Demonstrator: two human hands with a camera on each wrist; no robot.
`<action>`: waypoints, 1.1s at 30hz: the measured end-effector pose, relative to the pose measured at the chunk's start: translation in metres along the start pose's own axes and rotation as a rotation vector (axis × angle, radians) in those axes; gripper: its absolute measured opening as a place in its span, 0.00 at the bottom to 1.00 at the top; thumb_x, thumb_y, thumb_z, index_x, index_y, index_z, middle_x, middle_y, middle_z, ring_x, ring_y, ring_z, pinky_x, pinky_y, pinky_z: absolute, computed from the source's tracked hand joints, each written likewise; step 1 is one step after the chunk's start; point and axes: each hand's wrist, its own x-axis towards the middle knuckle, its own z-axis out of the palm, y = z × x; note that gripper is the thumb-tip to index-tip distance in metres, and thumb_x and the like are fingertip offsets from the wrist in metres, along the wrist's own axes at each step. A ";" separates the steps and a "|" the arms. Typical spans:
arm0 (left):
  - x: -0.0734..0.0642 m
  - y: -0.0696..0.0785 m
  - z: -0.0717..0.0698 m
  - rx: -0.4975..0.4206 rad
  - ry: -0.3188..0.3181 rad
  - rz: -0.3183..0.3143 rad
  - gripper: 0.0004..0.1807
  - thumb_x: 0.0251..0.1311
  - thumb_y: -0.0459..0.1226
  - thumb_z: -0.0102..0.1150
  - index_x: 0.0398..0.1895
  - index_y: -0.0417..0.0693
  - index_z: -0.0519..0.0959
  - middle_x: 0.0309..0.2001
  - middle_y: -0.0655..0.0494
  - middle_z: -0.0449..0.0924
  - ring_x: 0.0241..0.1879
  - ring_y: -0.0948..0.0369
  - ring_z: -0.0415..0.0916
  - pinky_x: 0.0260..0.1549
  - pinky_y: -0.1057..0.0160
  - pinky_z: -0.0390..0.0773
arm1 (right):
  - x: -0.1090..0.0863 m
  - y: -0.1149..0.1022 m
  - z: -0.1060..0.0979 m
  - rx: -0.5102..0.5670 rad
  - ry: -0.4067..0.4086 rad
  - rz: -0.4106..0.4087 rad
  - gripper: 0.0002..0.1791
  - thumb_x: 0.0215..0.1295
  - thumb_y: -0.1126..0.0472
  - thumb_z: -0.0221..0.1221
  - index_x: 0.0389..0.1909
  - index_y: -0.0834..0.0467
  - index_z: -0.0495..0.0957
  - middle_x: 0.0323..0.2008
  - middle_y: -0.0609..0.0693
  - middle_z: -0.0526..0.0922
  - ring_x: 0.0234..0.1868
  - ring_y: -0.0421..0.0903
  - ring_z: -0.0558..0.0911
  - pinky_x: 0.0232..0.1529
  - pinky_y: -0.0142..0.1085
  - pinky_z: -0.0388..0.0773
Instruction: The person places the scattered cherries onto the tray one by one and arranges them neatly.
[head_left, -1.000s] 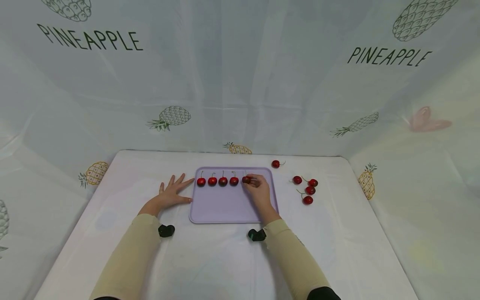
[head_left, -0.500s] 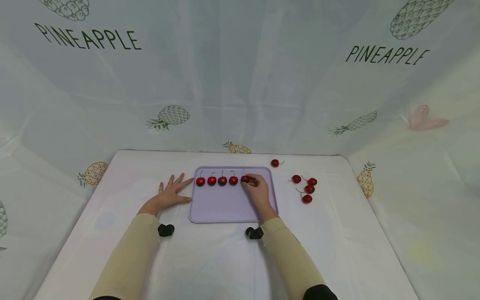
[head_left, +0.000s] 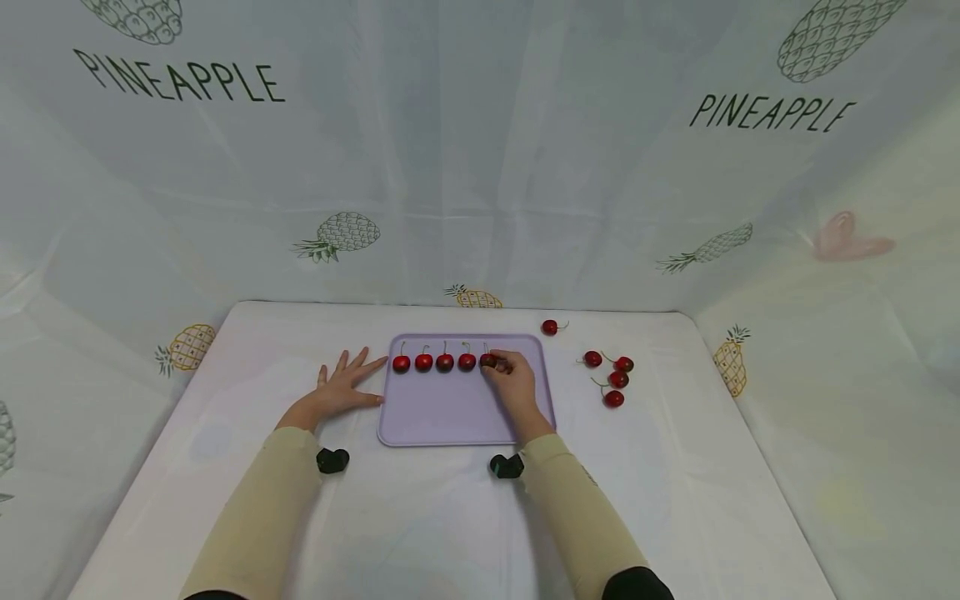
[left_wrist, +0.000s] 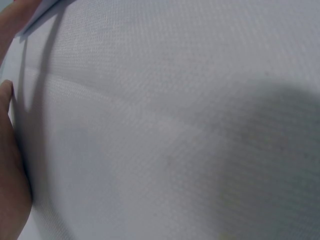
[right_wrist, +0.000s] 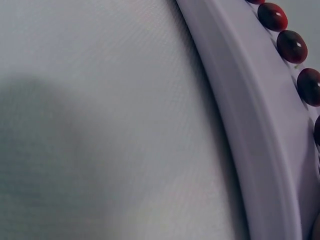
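A lilac tray [head_left: 450, 417] lies on the white table, with several dark red cherries in a row along its far side, stems pointing away. My right hand [head_left: 516, 387] reaches over the tray's right part and pinches the rightmost cherry [head_left: 487, 360] of that row between thumb and fingers. To its left sits a neighbouring cherry [head_left: 467, 362]. My left hand [head_left: 341, 393] lies with fingers spread beside the tray, its thumb and index fingertips at the left rim. In the right wrist view, the row's cherries [right_wrist: 292, 47] show beyond the tray's near rim [right_wrist: 250, 110].
Right of the tray lies a loose group of several cherries [head_left: 618, 379] with stems. A single cherry [head_left: 550, 327] lies beyond the tray's far right corner. Behind the table hangs a pale curtain [head_left: 480, 167] printed with pineapples.
My right hand has shifted slightly left with the pinched cherry, bringing it nearer the others in the row. The left hand has stayed in place.
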 end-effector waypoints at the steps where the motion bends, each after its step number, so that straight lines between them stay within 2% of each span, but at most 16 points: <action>1: 0.000 0.000 0.000 0.001 -0.001 0.000 0.48 0.56 0.57 0.63 0.77 0.55 0.55 0.77 0.41 0.33 0.73 0.38 0.19 0.59 0.31 0.17 | 0.000 0.000 0.000 -0.005 -0.002 -0.003 0.17 0.55 0.67 0.70 0.47 0.60 0.84 0.32 0.51 0.77 0.33 0.44 0.75 0.34 0.33 0.71; 15: -0.002 0.000 0.001 -0.010 0.005 0.021 0.48 0.56 0.59 0.62 0.77 0.58 0.53 0.77 0.41 0.32 0.72 0.39 0.16 0.58 0.32 0.15 | -0.001 -0.002 0.000 -0.027 0.000 -0.053 0.17 0.56 0.67 0.69 0.48 0.61 0.84 0.33 0.53 0.77 0.33 0.45 0.75 0.34 0.34 0.72; 24: 0.001 -0.001 0.001 0.021 -0.002 -0.005 0.48 0.56 0.58 0.63 0.77 0.56 0.55 0.77 0.41 0.34 0.73 0.38 0.19 0.60 0.30 0.19 | -0.002 0.001 0.001 -0.059 -0.015 -0.045 0.19 0.58 0.63 0.69 0.51 0.59 0.82 0.36 0.52 0.78 0.34 0.45 0.76 0.35 0.35 0.74; 33: 0.002 -0.001 0.002 0.012 -0.004 -0.006 0.48 0.56 0.58 0.63 0.77 0.56 0.54 0.78 0.42 0.33 0.73 0.38 0.18 0.59 0.30 0.18 | -0.002 0.002 0.001 -0.041 -0.007 -0.029 0.20 0.57 0.63 0.70 0.52 0.59 0.82 0.35 0.52 0.77 0.34 0.45 0.76 0.35 0.36 0.74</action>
